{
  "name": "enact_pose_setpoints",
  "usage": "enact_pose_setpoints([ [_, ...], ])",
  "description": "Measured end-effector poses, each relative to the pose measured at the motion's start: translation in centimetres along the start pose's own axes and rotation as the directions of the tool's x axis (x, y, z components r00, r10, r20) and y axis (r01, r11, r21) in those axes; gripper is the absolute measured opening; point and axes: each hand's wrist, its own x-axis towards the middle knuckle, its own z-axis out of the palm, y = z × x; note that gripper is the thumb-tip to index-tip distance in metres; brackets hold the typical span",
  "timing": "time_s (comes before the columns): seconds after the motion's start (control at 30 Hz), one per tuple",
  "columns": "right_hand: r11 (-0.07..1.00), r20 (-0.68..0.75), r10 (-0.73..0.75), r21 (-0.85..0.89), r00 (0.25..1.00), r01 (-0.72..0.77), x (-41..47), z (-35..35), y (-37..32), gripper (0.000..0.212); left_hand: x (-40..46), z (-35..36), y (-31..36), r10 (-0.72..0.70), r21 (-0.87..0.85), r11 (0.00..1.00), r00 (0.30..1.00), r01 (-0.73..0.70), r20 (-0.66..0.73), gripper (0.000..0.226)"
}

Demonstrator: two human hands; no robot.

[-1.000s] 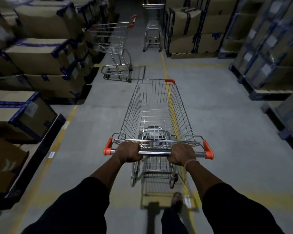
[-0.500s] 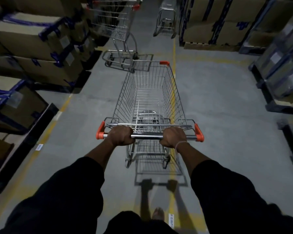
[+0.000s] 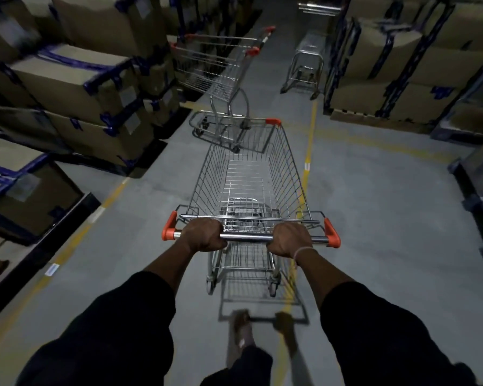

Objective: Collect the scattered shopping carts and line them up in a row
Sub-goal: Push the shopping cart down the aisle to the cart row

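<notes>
Left of frame: stacked boxes (image 3: 76, 79) line the aisle edge, nearer and larger than a second ago. Lower centre: the left hand (image 3: 204, 237) and right hand (image 3: 290, 239) grip the handle (image 3: 248, 237) of the pushed cart (image 3: 248, 185), fingers curled round the bar, as in both earlier views. Upper centre: a second cart (image 3: 221, 76) stands slewed across the aisle; the pushed cart's front edge, well short of it one second ago, now overlaps its base in the view, though contact cannot be told. Upper right of centre: a third cart (image 3: 304, 71) stands farther up the aisle, beside the right-hand boxes (image 3: 374, 65). Judged from this closing gap, the step in hand is bringing the pushed cart up to the second; the two are not yet aligned in a row.
</notes>
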Motion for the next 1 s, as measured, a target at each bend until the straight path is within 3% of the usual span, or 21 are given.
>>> enact_pose_setpoints([
  [0.6,0.992,0.025,-0.125,-0.017,0.992,0.125,30.2,-9.4,9.7,0.041,27.4,-7.4,-6.7,-0.143,-0.003,0.99,0.989,0.143,0.042,0.047],
  [1.0,0.937,0.022,-0.336,-0.09,0.942,0.336,49.9,-16.0,17.5,0.042,43.6,-11.9,-7.1,-0.371,-0.105,0.921,0.927,0.376,0.059,0.042],
])
